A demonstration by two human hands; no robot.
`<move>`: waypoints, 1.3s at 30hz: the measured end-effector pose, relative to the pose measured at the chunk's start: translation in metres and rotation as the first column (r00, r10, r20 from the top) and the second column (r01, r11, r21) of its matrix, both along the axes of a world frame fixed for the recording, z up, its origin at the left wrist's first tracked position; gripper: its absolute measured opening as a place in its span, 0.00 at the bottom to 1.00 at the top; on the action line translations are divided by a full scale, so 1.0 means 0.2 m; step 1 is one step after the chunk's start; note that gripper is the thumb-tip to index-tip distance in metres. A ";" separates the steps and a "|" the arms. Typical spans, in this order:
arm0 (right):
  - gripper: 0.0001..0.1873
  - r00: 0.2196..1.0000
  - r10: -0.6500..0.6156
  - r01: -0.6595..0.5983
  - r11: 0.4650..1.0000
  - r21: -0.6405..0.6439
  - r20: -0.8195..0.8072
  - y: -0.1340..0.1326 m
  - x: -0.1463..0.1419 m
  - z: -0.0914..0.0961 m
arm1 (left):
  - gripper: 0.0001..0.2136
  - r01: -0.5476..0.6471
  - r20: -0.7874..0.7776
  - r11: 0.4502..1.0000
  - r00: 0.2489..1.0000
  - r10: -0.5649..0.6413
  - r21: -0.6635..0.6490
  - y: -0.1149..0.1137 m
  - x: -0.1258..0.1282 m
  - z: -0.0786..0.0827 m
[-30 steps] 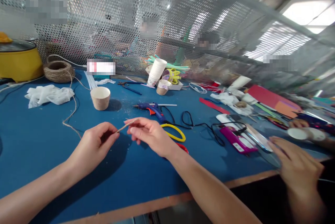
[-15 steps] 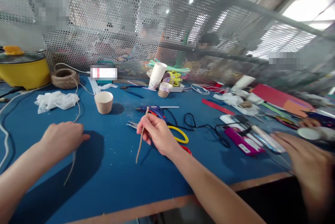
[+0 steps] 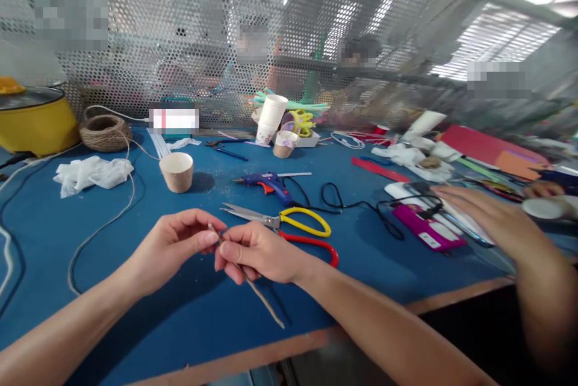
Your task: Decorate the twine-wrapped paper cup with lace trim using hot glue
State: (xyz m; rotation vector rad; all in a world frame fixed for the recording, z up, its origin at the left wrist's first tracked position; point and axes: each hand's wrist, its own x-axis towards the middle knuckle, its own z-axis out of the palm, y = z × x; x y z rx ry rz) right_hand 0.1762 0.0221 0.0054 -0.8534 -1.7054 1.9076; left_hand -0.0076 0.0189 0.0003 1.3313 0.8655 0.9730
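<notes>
A short length of brown twine (image 3: 266, 303) runs between my two hands above the blue table. My left hand (image 3: 185, 241) pinches its upper end between thumb and fingertips. Close beside it, my right hand (image 3: 253, 252) is closed round the twine's middle, and the lower end sticks out toward the table's front edge. Just beyond my right hand lie scissors (image 3: 275, 221) with one yellow and one red handle. Behind them is a blue glue gun (image 3: 271, 184). A paper cup wrapped in twine (image 3: 177, 173) stands upright past my left hand.
The twine roll (image 3: 106, 133) sits at back left beside a yellow pot (image 3: 34, 124), its loose strand trailing across the table. White crumpled cloth (image 3: 93, 175) lies nearby. At right, another person's hand (image 3: 483, 211) is near a purple power strip (image 3: 427, 226) with a black cord.
My left hand has let go of the long strand and moved right to the short twine. My right hand has moved slightly down, tilting the twine. The other person's hand has moved left.
</notes>
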 end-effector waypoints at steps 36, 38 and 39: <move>0.15 0.997 -0.075 0.079 0.983 -0.163 0.028 0.03 0.03 0.00 | 0.09 0.377 -0.429 0.217 0.689 0.584 0.900 0.03 -0.10 -0.01; 0.15 0.998 -0.057 0.055 0.978 -0.202 -0.006 0.03 0.03 0.00 | 0.09 0.396 -0.439 0.207 0.690 0.576 0.895 0.02 -0.10 -0.01; 0.15 0.998 -0.052 0.046 0.975 -0.216 -0.023 0.03 0.03 0.00 | 0.09 0.400 -0.442 0.207 0.692 0.571 0.893 0.02 -0.10 0.00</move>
